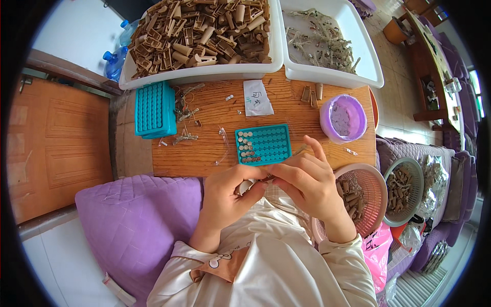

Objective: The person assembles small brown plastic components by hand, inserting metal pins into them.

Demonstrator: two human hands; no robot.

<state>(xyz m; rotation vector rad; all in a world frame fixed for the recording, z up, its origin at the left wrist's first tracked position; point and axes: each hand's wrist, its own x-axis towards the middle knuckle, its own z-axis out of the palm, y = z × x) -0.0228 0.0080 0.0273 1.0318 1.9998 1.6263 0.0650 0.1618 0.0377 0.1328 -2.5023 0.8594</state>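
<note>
My left hand [225,192] and my right hand [308,179] meet over my lap, just in front of the table edge. Thumbs and fingers of both are pinched together around something small, mostly hidden, with a dark brownish bit showing between the fingertips. One finger of my right hand points upward, and a thin light strand shows beside it. Directly beyond my hands lies a teal tray [271,143] with rows of round pockets. Several silvery coin-shaped cells [246,144] fill pockets on its left side.
A white bin [204,72] of brown plastic casings and another [332,75] of tangled wires stand behind. Left is a teal tray stack [153,110]; right, a purple tub [343,118]. A paper note [258,98] lies mid-table. Baskets [376,197] of casings stand at right.
</note>
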